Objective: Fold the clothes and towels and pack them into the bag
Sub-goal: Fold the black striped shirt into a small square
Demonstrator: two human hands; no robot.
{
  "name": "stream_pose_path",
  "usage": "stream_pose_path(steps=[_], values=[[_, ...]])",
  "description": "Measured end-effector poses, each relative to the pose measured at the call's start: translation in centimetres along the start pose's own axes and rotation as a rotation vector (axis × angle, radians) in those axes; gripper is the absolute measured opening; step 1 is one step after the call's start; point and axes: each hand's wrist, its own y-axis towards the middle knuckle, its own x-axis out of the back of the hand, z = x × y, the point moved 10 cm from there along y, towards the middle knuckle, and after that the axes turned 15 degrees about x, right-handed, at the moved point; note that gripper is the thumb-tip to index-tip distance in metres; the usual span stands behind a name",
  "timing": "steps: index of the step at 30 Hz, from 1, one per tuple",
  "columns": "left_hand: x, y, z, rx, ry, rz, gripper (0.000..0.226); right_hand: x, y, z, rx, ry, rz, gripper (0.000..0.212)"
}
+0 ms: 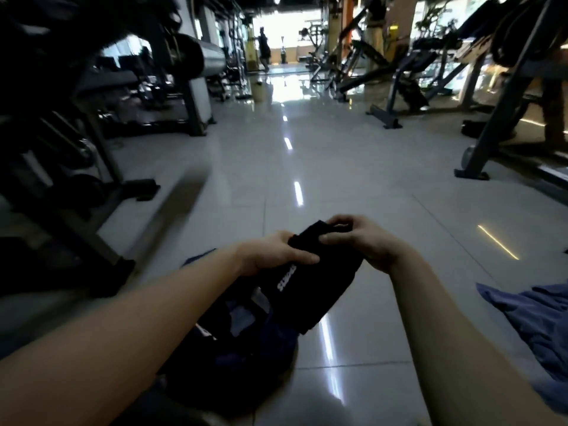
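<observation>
pretty clearly a gym, weight machines (187,87) and plates (84,187) down the left, black-framed cardio machines (405,72) lined up on the right, shiny tile floor (322,167) running between, bright windows (285,29) way back

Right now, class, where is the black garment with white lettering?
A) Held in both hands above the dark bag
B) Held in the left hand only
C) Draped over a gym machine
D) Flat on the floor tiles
A: the left hand and the right hand both grip the black garment, which hangs above the dark bag on the floor.
</observation>
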Motion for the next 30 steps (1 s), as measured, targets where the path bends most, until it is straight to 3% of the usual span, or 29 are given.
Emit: stream_pose_path(steps=[4,8,12,20,24,30], values=[[6.9,-1.3,0.4,-0.002,-0.059,-0.184,0.03,-2.5,4.3,1.2,0.047,0.109,-0.131,0.051],[10.4,0.1,1.2,0.016,-0.035,-0.228,0.032,-4.6,5.5,-2.7,-0.073,0.276,-0.214,0.061],[12.1,3.7,4.2,0.069,0.028,-0.222,0.034,-6.2,6.2,-7.0,-0.139,0.311,-0.245,0.046],[13.9,12.5,16.9,0.288,0.098,-0.069,0.036,-11.8,9.7,-16.9,-0.244,0.05,-0.307,0.026],[15.4,13.6,23.0,0.418,0.126,-0.069,0.046,-15.5,11.2,-22.2,-0.244,-0.209,-0.2,0.025],[16.5,15.8,26.5,0.403,0.081,-0.165,0.029,-17.1,12.8,-23.6,-0.162,-0.652,-0.04,0.024]])
